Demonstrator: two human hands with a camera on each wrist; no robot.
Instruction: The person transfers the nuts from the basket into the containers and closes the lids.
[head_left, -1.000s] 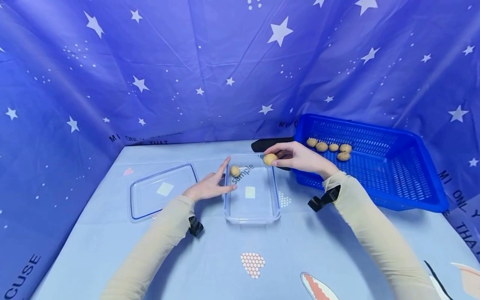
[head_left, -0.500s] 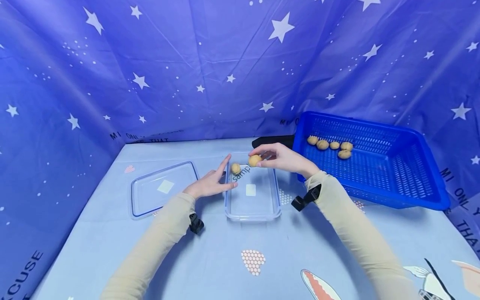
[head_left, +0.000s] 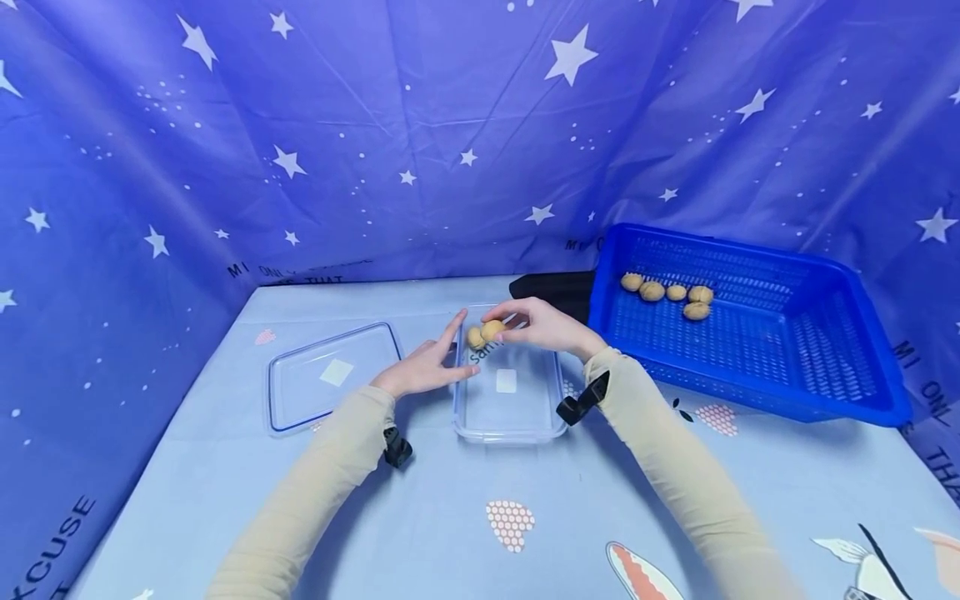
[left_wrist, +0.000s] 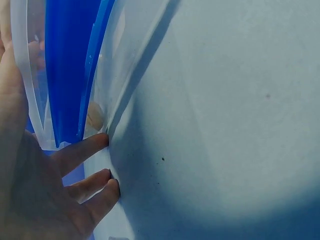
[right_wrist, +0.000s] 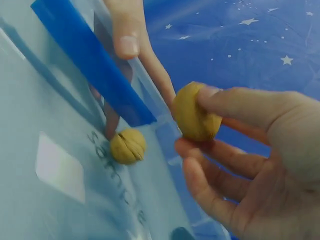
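My right hand (head_left: 543, 325) pinches a walnut (right_wrist: 195, 112) between thumb and fingers, over the far left part of a clear plastic container (head_left: 510, 435). Another walnut (right_wrist: 128, 146) lies on the container's floor, beside the printed word "sample". In the head view the two walnuts appear side by side. My left hand (head_left: 427, 367) is at the container's left wall, thumb and index finger spread along the rim. Seen from the left wrist, the other fingers (left_wrist: 102, 200) extend outside the clear wall.
A clear lid with a blue seal (head_left: 307, 387) lies left of the container. At the right stands a blue perforated basket (head_left: 750, 396) holding several walnuts (head_left: 652, 291). A black object (head_left: 551, 287) sits behind the container, beside the basket. A starry blue curtain (head_left: 420, 125) backs the table.
My right hand has moved left with its walnut, from the container's right rim to above the walnut inside. The left hand has stayed at the left wall.
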